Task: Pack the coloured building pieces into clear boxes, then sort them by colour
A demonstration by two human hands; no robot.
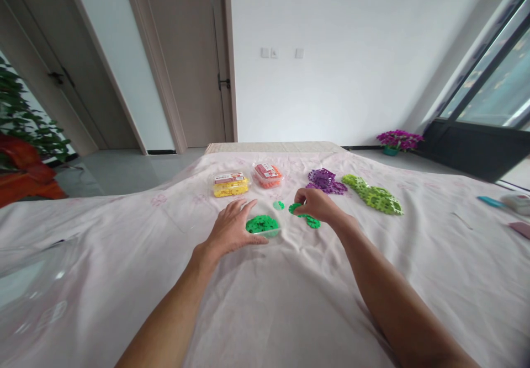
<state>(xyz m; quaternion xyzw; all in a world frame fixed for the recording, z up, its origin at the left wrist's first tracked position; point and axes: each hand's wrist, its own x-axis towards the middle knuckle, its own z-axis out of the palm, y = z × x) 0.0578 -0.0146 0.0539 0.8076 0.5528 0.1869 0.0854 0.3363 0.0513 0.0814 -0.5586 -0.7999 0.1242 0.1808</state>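
Observation:
My left hand (232, 227) spans the left side of a clear plastic box (273, 233), thumb along its near wall and fingers at its far side. Green snowflake-shaped discs (262, 223) fill the box. To the right, my right hand (317, 205) is closed in a pinch on a green snowflake disc (293, 208) at the cloth. Another green disc (313, 223) shows under that hand, and part of the green pieces there is hidden by the fingers. Between the hands lies a single green disc (279, 205), paler than the others.
Behind the hands stand a box of yellow pieces (230, 186) and a box of orange pieces (268, 176). Joined purple pieces (325, 181) and a lime-green assembly (375, 196) lie at the right. A clear plastic bag (37, 285) rests at the left on the pale cloth (256, 313).

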